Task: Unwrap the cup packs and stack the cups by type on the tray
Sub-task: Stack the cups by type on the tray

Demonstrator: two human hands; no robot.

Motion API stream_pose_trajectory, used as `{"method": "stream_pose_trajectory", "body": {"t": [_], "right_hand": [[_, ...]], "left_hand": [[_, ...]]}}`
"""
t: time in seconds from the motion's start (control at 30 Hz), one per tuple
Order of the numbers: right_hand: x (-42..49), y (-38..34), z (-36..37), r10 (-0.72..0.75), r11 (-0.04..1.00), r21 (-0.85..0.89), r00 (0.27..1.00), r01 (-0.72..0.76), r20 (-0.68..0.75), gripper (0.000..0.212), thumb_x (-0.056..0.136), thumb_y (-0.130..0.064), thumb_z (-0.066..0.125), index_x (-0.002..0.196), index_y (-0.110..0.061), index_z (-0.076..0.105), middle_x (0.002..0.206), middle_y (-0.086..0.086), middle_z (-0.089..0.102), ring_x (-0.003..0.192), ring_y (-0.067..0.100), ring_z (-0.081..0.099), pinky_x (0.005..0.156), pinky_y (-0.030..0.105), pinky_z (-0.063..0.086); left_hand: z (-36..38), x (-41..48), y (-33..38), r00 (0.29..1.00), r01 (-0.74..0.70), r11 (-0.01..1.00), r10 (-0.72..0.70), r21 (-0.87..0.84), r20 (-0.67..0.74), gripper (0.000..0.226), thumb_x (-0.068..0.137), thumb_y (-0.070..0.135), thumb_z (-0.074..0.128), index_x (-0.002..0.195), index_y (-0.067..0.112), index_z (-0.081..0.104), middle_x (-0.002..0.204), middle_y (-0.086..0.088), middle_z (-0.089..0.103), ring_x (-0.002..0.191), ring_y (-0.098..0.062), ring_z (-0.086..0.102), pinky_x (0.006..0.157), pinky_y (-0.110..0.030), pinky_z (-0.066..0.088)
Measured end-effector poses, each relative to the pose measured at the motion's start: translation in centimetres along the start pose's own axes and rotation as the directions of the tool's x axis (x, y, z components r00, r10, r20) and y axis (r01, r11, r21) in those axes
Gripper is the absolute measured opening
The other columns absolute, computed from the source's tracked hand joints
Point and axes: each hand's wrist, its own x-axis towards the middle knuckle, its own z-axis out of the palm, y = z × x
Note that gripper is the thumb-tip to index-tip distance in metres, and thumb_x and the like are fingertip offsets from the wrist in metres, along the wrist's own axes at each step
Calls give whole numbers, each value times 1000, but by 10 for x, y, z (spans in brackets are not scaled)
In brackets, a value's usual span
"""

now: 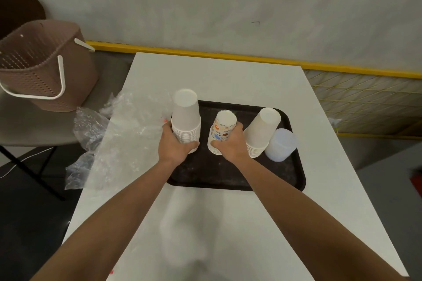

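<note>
On the dark brown rectangular plastic tray [228, 178], mid-table, you've got four upside-down stacks in a row. Your left hand [175, 143] is wrapped around the base of the tall plain white paper cup stack [185, 116] at the tray's left end. Your right hand [230, 143] is curled round the lower part of the printed multicolour paper cup stack [222, 128] just beside it. Both are firm holds, with the fingers closed on the cups. To the right stands a second plain white paper cup stack [260, 130], touching or nearly touching a short stack of translucent plastic cups [282, 143]; neither is being held. The crumpled clear plastic wrap [118, 134] lies off the tray, over the left edge of the white table [228, 75], with no wrapped pack in view. My read: unwrapping is done, sorting is nearly done. What's left looks like seating and squaring the two stacks you hold. I can't tell whether the two white stacks are one type, so check; if they are, merge them. The brown perforated plastic basket [34, 68] sits on a chair, well off to the left.
</note>
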Motion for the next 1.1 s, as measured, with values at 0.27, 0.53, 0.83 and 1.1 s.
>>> {"method": "stream_pose_trajectory", "body": {"t": [0.27,0.53,0.83,1.1], "right_hand": [[10,11,12,54,998,37,998,-53,-32,84,72,-15,80,139,-17,29,142,2,43,132,23,41,109,40,36],[8,13,11,50,997,62,998,-47,-38,78,72,-13,79,136,-15,33,138,4,47,130,23,44,107,39,38],[-19,28,1,13,995,96,1000,-13,0,77,70,-7,80,133,-15,36,137,4,48,128,23,45,105,38,40],[-47,44,-15,62,992,113,997,-56,-52,79,72,-9,79,136,-17,34,139,3,46,131,22,43,107,40,37]], "left_hand": [[-2,5,-4,999,-32,998,31,47,10,87,67,20,83,137,13,32,136,-6,48,124,-27,47,99,-37,42],[2,-3,-12,995,26,999,-22,40,-98,77,65,22,85,123,11,36,123,-7,51,111,-24,55,87,-29,47],[7,-31,-14,971,-104,988,125,110,-206,59,65,23,84,107,12,44,108,-3,47,101,-19,51,79,-25,48],[28,-58,-1,971,-192,971,209,146,-115,53,71,29,81,110,16,48,110,3,49,98,-13,50,82,-25,47]]}}
